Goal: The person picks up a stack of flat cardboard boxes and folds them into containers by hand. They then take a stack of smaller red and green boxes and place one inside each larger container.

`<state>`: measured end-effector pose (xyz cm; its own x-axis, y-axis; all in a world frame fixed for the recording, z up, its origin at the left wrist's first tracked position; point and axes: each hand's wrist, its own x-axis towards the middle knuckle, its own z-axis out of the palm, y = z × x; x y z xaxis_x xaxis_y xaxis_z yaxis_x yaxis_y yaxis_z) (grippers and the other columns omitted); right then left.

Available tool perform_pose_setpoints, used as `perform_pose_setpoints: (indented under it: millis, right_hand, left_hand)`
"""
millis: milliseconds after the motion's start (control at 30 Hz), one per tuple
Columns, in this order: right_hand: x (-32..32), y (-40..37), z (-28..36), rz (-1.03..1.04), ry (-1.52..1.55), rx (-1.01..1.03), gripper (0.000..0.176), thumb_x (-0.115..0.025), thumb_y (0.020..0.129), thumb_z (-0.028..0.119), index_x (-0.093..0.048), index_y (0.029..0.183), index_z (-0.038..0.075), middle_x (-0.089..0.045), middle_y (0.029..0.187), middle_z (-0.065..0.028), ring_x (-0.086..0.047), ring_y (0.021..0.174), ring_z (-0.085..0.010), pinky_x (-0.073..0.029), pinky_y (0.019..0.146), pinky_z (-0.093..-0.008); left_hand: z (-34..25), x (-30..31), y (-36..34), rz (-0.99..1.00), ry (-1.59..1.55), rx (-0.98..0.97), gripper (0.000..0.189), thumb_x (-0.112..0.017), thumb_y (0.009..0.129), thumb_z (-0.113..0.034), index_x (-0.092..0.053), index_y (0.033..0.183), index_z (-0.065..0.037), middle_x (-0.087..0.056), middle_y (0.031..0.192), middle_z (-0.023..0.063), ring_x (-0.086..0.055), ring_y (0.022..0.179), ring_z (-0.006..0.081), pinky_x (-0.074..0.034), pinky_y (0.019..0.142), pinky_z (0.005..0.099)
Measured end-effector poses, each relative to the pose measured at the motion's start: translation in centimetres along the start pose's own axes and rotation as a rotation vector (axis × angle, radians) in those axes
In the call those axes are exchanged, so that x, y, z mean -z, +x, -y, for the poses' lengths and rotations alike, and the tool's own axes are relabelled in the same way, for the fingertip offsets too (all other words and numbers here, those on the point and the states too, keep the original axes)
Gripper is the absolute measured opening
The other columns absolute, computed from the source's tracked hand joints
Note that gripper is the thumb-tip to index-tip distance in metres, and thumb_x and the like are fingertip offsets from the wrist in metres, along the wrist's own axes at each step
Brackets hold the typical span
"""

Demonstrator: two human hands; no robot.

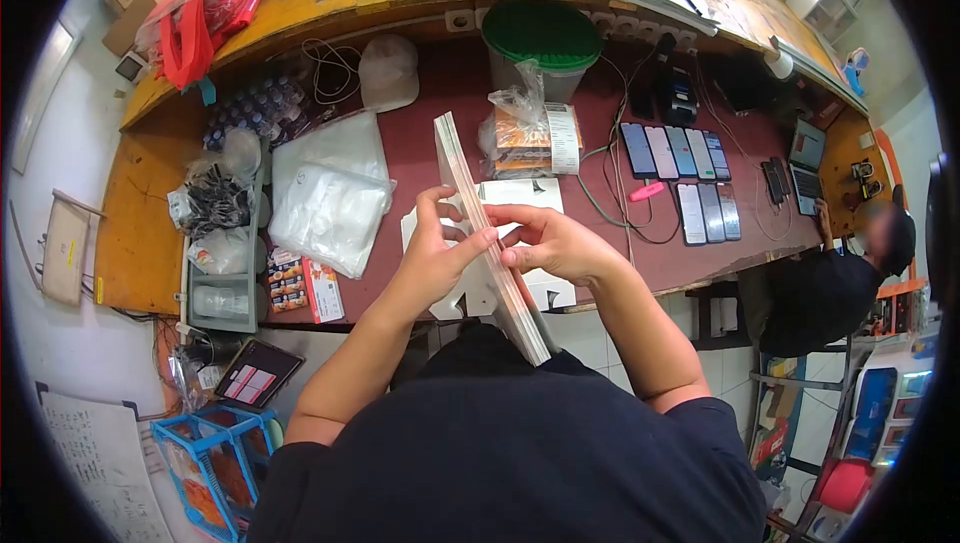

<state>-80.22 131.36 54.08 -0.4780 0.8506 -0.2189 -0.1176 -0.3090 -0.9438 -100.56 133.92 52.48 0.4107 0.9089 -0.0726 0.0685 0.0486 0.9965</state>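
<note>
A thick flat stack of pale sheets [515, 305] is held on edge in front of my chest, slanting from upper left to lower right. My left hand [445, 243] grips its left side, thumb on the near edge. On the right side, my right hand [545, 241] has its fingers and thumb pressed against the same stack. White pieces with black marks [545, 288] lie on the table beneath my hands. Just beyond them sits an orange-and-white package [523, 143] in clear plastic, with a printed label.
Several phones [680, 153] and a pink marker [647, 191] lie right of my hands. Clear plastic bags [335, 193] and a grey tray [222, 281] are at left. A green-lidded bucket [542, 38] stands behind. Another person [825, 293] sits at far right by a laptop [807, 158].
</note>
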Motion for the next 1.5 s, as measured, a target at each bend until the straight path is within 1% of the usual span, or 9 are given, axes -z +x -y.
perform_pose_setpoints:
  millis: [167,433,767,1067,1133,1233,1300,1400,1500]
  right_hand:
    - [0.5,0.1,-0.1,0.049,0.077,-0.022,0.065,-0.074,0.083,0.018,-0.044,0.138,0.002,-0.054,0.125,-0.0088,-0.060,0.097,-0.0175,-0.054,0.085,-0.0352]
    - [0.6,0.2,-0.3,0.057,0.057,-0.015,0.060,-0.072,0.084,0.015,-0.046,0.136,0.003,-0.065,0.106,-0.0097,-0.062,0.096,-0.0172,-0.052,0.085,-0.0339]
    - [0.4,-0.1,0.0,0.062,0.107,-0.035,0.057,-0.070,0.086,0.016,-0.047,0.136,0.003,-0.064,0.109,-0.0095,-0.062,0.098,-0.0169,-0.051,0.087,-0.0347]
    - [-1.9,-0.7,1.3,-0.037,-0.123,-0.033,0.063,-0.067,0.087,0.031,-0.043,0.136,-0.001,-0.062,0.116,-0.0130,-0.062,0.100,-0.0206,-0.052,0.080,-0.0376]
    - [-2.6,-0.9,1.1,-0.145,-0.515,0.119,0.073,-0.069,0.084,0.039,-0.040,0.136,-0.004,-0.060,0.117,-0.0175,-0.063,0.098,-0.0245,-0.053,0.077,-0.0394]
    - [-3.8,-1.5,2.6,-0.212,-0.717,0.058,0.064,-0.067,0.082,0.028,-0.043,0.131,-0.005,-0.063,0.109,-0.0253,-0.064,0.096,-0.0336,-0.051,0.081,-0.0406]
    - [-3.2,-1.9,3.2,-0.216,-0.891,0.049,0.049,-0.059,0.082,0.017,-0.046,0.124,-0.005,-0.064,0.095,-0.0290,-0.063,0.091,-0.0413,-0.049,0.083,-0.0423]
    - [-1.2,-2.1,3.3,-0.194,-1.008,0.000,0.042,-0.055,0.083,0.018,-0.049,0.118,-0.005,-0.063,0.094,-0.0291,-0.062,0.091,-0.0436,-0.048,0.082,-0.0457]
    - [-0.3,-2.8,2.9,-0.148,-1.020,0.084,0.042,-0.052,0.083,0.018,-0.047,0.117,-0.006,-0.063,0.090,-0.0286,-0.061,0.088,-0.0433,-0.048,0.080,-0.0466]
  left_hand:
    - [0.2,0.0,-0.1,-0.005,-0.030,-0.002,0.072,-0.072,0.084,-0.025,-0.025,0.132,0.000,-0.045,0.114,0.0134,-0.059,0.095,0.0202,-0.053,0.081,0.0334]
    - [0.0,0.0,-0.4,-0.014,-0.051,0.004,0.072,-0.072,0.084,-0.025,-0.026,0.133,0.000,-0.045,0.113,0.0134,-0.059,0.095,0.0199,-0.052,0.082,0.0334]
    - [-0.3,0.1,-0.7,-0.028,-0.055,0.017,0.071,-0.073,0.082,-0.024,-0.027,0.132,-0.001,-0.045,0.112,0.0131,-0.056,0.093,0.0186,-0.052,0.080,0.0332]
    - [0.0,-0.3,-0.3,-0.045,-0.077,-0.014,0.081,-0.078,0.078,-0.034,-0.026,0.132,0.000,-0.044,0.107,0.0148,-0.058,0.081,0.0185,-0.051,0.067,0.0289]
    - [-0.1,-0.4,-0.3,-0.034,-0.091,-0.007,0.081,-0.078,0.078,-0.033,-0.026,0.132,0.000,-0.043,0.108,0.0149,-0.058,0.080,0.0180,-0.051,0.066,0.0284]
    - [-0.1,-0.7,-0.3,0.030,-0.064,0.079,0.074,-0.072,0.084,-0.033,-0.026,0.134,-0.004,-0.044,0.114,0.0128,-0.057,0.093,0.0183,-0.051,0.079,0.0319]
    - [1.4,-0.1,0.0,0.073,-0.415,0.103,0.074,-0.067,0.086,-0.045,-0.027,0.135,-0.007,-0.044,0.119,0.0117,-0.054,0.103,0.0194,-0.048,0.086,0.0351]
    - [4.9,1.6,3.4,-0.172,-0.066,-0.307,0.080,-0.061,0.087,-0.051,-0.021,0.140,-0.004,-0.037,0.129,0.0133,-0.037,0.123,0.0257,-0.030,0.106,0.0422]
    - [10.8,7.0,10.1,-0.252,0.210,-0.573,0.117,-0.045,0.072,-0.082,-0.007,0.148,-0.002,-0.015,0.152,0.0195,-0.016,0.142,0.0318,-0.017,0.115,0.0426]
